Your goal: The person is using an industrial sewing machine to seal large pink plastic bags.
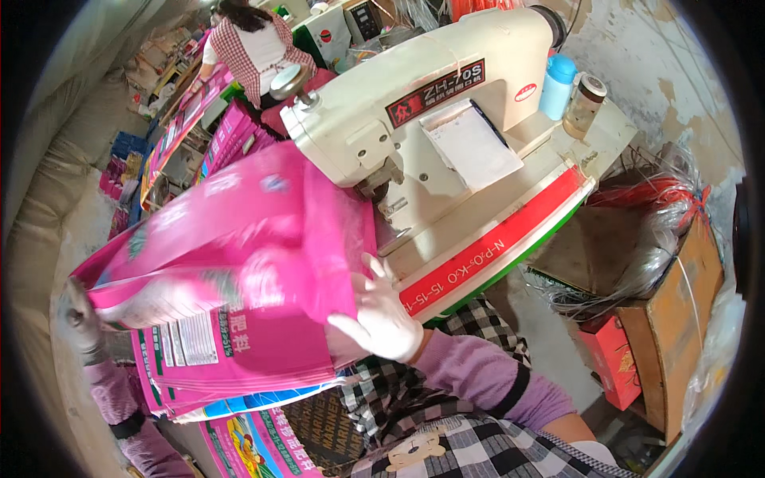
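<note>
A large pink woven plastic bag (239,239) is lifted in front of a cream industrial sewing machine (422,95). My right hand (382,315), in a white glove, grips the bag's right edge near the machine's needle area. My left hand (80,319), in a grey glove, holds the bag's far left corner. Under the lifted bag lies a stack of more pink printed bags (231,366) across my lap. The needle area itself is partly hidden by the bag.
On the machine table (510,231) stand a blue bottle (557,84) and a glass jar (584,105). A cardboard box (677,319) with a bundle of clear and red string (645,239) sits at right. Another person (255,44) in a checked apron works at the back beside more pink bags.
</note>
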Available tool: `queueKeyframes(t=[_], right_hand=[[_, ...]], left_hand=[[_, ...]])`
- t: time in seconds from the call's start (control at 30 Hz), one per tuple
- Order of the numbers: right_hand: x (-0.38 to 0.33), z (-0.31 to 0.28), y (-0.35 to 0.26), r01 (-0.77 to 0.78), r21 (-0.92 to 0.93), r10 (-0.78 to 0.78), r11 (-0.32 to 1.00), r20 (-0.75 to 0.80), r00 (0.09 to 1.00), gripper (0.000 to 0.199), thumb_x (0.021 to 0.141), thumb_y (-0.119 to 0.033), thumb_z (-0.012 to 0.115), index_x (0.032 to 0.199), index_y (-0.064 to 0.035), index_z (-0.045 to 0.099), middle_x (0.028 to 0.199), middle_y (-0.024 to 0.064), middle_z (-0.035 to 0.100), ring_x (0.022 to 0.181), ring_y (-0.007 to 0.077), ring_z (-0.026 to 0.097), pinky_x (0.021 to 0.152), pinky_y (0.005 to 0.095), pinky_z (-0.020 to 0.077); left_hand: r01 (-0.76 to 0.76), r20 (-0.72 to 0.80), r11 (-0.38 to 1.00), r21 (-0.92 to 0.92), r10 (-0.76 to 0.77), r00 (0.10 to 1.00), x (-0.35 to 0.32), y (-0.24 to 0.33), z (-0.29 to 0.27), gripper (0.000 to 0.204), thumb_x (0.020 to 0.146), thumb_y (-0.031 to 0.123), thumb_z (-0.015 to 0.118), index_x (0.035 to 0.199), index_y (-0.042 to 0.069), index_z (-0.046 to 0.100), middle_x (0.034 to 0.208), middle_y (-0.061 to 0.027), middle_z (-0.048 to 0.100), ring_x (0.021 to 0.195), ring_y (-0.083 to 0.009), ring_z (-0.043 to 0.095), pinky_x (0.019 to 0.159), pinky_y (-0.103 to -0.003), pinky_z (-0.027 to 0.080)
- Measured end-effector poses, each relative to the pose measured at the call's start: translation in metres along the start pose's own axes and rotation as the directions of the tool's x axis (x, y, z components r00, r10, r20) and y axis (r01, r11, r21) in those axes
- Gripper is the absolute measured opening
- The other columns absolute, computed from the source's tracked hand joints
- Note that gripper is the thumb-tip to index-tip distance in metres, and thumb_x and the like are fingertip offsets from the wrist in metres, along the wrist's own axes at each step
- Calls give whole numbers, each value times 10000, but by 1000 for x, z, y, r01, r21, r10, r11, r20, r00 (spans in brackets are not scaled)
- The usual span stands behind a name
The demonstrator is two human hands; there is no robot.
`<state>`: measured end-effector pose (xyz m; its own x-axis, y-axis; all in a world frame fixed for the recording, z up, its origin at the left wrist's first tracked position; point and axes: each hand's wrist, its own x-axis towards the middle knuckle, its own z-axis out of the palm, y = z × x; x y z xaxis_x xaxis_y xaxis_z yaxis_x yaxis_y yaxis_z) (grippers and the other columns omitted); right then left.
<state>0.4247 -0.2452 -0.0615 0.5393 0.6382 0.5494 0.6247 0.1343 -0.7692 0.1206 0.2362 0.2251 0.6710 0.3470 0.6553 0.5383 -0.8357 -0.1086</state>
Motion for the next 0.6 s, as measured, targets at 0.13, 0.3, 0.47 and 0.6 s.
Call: queueKeyframes(t=[0.13,0.3,0.47,0.6], right_hand=[[-63,-17,-36,86,212,-127,974,187,974,173,895,-177,602,909,-44,712,1076,97,683,1257,254,525,1130,604,198],[-99,-24,11,-74,33,50,997,473,880,201,907,-163,562,935,-18,697,946,63,704,1078,266,600,1009,451,402],[-94,-23,11,152,135,-198,979,468,861,153,859,-175,610,896,-44,680,784,79,645,769,274,618,658,370,509],[-89,-50,15,-30,-108,71,994,404,912,149,872,-152,594,784,-36,628,668,110,542,604,316,558,511,404,438]], left_hand=[[-76,292,713,697,-185,938,-106,-2,38,363,888,393,605,698,100,703,654,-187,641,632,-303,681,572,-434,521],[698,625,217,-682,-324,711,-61,381,138,331,1004,220,503,1230,-9,580,1125,-114,642,962,-197,627,892,-379,499],[548,536,53,-835,-147,831,-115,550,271,353,1061,218,371,1253,-1,571,1206,-103,609,1096,-169,561,975,-305,439],[699,721,-189,-690,-93,686,-132,426,342,433,1023,316,466,1348,41,543,1444,-137,464,1325,-231,437,1108,-361,347]])
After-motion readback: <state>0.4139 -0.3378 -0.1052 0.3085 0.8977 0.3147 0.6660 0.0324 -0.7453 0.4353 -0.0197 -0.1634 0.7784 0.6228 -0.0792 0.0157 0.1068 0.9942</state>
